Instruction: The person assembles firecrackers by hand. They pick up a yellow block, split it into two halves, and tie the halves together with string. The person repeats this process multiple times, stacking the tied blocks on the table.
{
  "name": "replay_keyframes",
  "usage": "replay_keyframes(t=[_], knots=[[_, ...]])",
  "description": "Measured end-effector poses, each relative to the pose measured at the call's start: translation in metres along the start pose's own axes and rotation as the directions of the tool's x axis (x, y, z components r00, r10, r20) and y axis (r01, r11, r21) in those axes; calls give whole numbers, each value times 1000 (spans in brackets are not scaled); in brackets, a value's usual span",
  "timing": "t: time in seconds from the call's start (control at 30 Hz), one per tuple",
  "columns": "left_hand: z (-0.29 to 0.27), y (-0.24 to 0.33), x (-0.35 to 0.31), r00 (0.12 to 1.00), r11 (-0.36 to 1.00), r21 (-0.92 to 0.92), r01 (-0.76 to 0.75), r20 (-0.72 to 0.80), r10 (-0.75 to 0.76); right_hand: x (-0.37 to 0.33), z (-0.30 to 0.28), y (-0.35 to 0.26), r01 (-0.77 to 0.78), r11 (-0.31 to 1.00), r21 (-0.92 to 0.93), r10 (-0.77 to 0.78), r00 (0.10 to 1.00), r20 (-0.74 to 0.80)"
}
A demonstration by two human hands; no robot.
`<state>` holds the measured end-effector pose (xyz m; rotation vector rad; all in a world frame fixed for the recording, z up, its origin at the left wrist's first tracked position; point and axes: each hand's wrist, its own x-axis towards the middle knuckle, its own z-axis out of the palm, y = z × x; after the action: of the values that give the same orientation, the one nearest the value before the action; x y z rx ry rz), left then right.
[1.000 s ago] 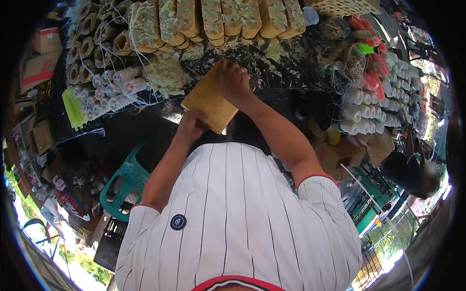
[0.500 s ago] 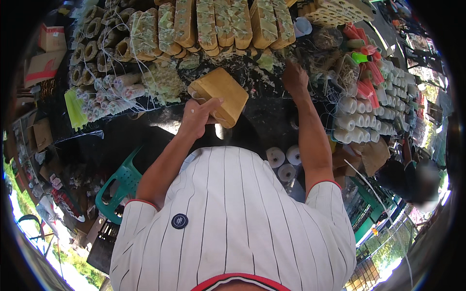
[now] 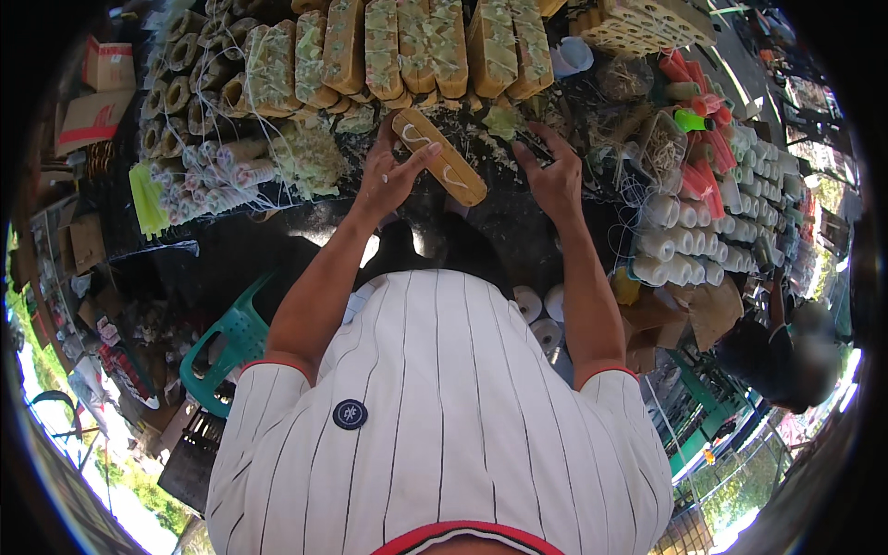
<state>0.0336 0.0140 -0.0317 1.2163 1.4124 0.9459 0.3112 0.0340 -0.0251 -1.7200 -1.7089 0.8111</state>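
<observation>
My left hand [image 3: 387, 176] grips a tan-yellow rectangular block [image 3: 453, 166] near the middle, its thumb lying on the top side. The block's narrow face is up, with short white strings [image 3: 414, 132] looping from holes in it. It is held at a slant over the near edge of the dark worktable. To the right, my right hand [image 3: 557, 174] is apart from the block, thumb and fingers spread and nothing visible between them. Just beyond stands a row of similar blocks [image 3: 421, 51] topped with pale green, flaky paste.
Brown hollow tubes [image 3: 190, 92] and white-wrapped rolls [image 3: 217, 166] lie at the left. Scraps [image 3: 351, 116] litter the dark tabletop. Red tubes [image 3: 703, 157], white spools [image 3: 661, 242] and a green-capped bottle [image 3: 689, 120] sit at the right. A green plastic chair [image 3: 222, 347] stands at lower left.
My left hand has moved away from me and turned the block from its broad face to its narrow, stringed face. My right hand has drawn back from the scraps, its fingers spreading.
</observation>
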Motion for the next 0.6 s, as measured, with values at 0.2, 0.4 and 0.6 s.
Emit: replay_keyframes(t=[0.2, 0.4, 0.6], knots=[[-7, -12, 4, 997, 990, -139, 12, 72, -2, -11, 38, -28, -388, 806, 448, 4, 760, 650], [-9, -16, -7, 999, 988, -155, -20, 31, 26, -4, 33, -39, -354, 836, 420, -60, 701, 711], [-11, -27, -9, 999, 971, -234, -40, 7, 43, -4, 34, -41, -327, 857, 398, -74, 686, 724]])
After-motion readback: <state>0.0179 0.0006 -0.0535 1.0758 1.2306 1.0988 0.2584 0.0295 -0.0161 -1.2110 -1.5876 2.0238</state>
